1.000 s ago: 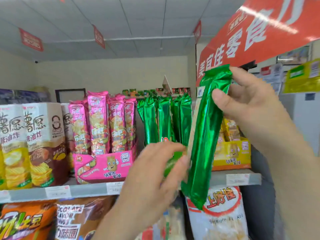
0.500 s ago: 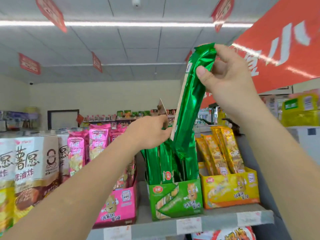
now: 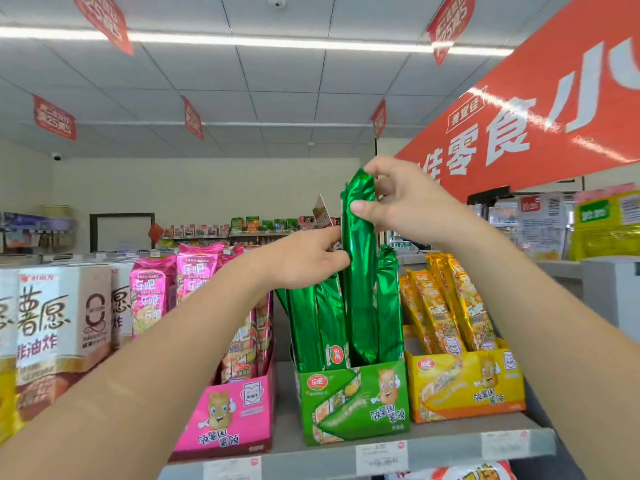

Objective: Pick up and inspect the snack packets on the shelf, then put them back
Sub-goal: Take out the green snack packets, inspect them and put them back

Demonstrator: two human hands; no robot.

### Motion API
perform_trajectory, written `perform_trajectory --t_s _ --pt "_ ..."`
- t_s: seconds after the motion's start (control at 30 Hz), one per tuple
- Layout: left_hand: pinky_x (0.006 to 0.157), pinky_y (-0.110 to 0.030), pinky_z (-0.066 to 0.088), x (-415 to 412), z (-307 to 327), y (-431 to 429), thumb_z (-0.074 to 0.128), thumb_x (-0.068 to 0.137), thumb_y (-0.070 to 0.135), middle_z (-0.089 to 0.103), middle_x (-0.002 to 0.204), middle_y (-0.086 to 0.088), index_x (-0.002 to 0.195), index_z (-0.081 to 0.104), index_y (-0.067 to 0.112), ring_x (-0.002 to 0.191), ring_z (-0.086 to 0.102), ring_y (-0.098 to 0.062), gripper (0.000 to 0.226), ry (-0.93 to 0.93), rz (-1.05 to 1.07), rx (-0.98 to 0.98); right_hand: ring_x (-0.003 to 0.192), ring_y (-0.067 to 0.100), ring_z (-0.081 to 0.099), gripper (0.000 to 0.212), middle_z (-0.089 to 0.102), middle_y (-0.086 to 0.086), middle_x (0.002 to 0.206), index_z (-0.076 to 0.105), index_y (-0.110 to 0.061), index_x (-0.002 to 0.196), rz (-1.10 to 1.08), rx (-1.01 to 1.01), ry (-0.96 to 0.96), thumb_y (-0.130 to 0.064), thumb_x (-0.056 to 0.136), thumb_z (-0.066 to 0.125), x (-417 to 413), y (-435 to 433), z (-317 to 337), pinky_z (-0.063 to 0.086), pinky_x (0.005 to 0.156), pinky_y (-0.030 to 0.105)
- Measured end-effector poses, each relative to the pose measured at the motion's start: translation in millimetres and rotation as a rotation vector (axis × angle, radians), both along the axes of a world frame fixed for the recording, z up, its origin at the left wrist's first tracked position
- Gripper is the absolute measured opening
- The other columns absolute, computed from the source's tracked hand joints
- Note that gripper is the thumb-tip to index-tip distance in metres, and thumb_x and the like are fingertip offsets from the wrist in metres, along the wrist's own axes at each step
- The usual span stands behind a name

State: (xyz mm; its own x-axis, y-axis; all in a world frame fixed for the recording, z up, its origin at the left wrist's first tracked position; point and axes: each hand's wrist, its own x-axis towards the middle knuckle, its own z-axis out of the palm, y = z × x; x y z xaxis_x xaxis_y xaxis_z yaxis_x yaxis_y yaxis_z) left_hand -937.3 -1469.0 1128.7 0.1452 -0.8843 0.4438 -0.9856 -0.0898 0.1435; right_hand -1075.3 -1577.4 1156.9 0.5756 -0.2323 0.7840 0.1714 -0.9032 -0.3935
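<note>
Down comes the green packet point(image 3: 360, 289) since the earlier frame. It hung above the green display box point(image 3: 356, 403) then, and now its lower end sits inside that box, centre frame, upright among the other green packets point(image 3: 311, 323). The right hand point(image 3: 405, 206) pinches the packet's top, thumb across the front, fingers curled behind. The left hand point(image 3: 301, 261) reaches in from the lower left, forefinger and thumb touching the packet's left edge; whether they grip it, I cannot tell. The box stands on the shelf point(image 3: 443, 448) between 1 pink box point(image 3: 228, 417) and 1 yellow box point(image 3: 467, 389). A red banner point(image 3: 519, 133) fills the upper right.
</note>
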Motion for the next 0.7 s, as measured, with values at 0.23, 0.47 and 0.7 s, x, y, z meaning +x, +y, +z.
perform_trajectory --t_s 0.23,0.47,0.7 --pt "0.070 -0.027 0.045 2.8 -0.1 -0.8 0.045 0.095 0.036 0.063 0.096 0.006 0.122 0.049 0.022 0.078 0.059 -0.001 0.031 0.089 -0.014 -0.011 0.093 0.013 0.063 0.020 0.068 -0.005 0.095 0.074 -0.024 0.089 -0.258 -0.197 0.112 -0.028 0.072 0.085 5.8 -10.9 -26.0 0.049 0.090 0.037" --pt "0.092 -0.025 0.035 7.8 -1.4 1.1 0.051 0.093 0.049 0.054 0.137 0.005 0.130 0.055 0.027 0.116 0.050 -0.010 0.044 0.034 0.022 0.041 0.108 0.018 0.058 0.042 0.066 -0.007 0.109 0.068 -0.025 0.108 -0.455 -0.304 0.192 -0.048 0.075 0.078 4.0 -16.3 -55.7 0.045 0.093 0.039" --pt "0.088 -0.025 0.037 11.1 -5.9 1.4 0.075 0.076 0.051 0.055 0.112 0.014 0.124 0.059 0.029 0.114 0.051 -0.011 0.055 0.026 -0.003 -0.074 0.103 0.016 0.061 0.033 0.069 -0.005 0.106 0.070 -0.021 0.111 -0.369 -0.391 0.242 -0.046 0.093 0.056 -8.5 -12.8 -57.5 0.041 0.080 0.027"
